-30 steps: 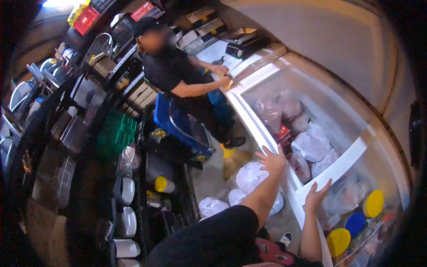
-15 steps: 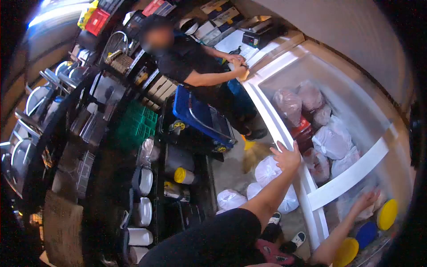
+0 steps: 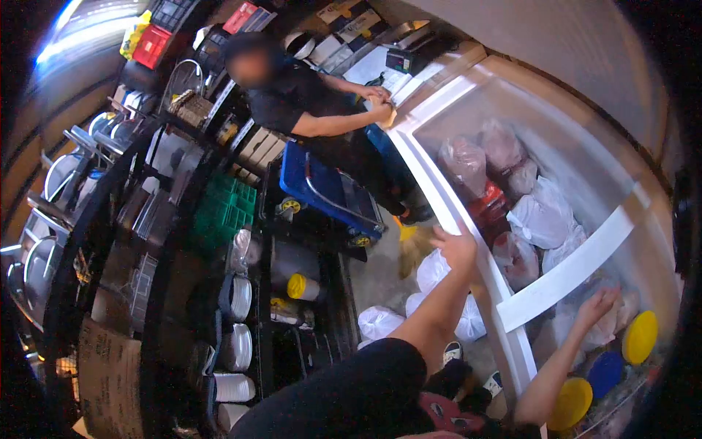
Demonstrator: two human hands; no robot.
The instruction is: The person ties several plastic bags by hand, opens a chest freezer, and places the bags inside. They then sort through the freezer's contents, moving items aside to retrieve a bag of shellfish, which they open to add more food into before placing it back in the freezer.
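My left hand (image 3: 457,250) rests at the white rim (image 3: 439,186) of a chest freezer, its fingers partly apart and nothing held in them. Lower right, my right hand (image 3: 597,306) is over the near section of the freezer, fingers drawn together; whether they hold anything is hidden. Beneath it are clear plastic bags (image 3: 563,322), their contents hard to make out. Close by are yellow round lids (image 3: 640,337) and a blue round lid (image 3: 606,374). A white crossbar (image 3: 570,278) divides off the far section, where knotted bags (image 3: 541,219) and a red item (image 3: 491,203) lie.
A co-worker (image 3: 292,102) stands at the freezer's far end, hands on a tan item (image 3: 391,115). White bags (image 3: 380,322) and a yellow broom (image 3: 413,249) are on the floor. A blue trolley (image 3: 322,183) stands beside shelves holding white containers (image 3: 240,344) and a green crate (image 3: 227,201).
My right hand has lifted slightly and its fingers have drawn in from stretched out. My left hand's fingers are less spread at the rim. The view has shifted a little.
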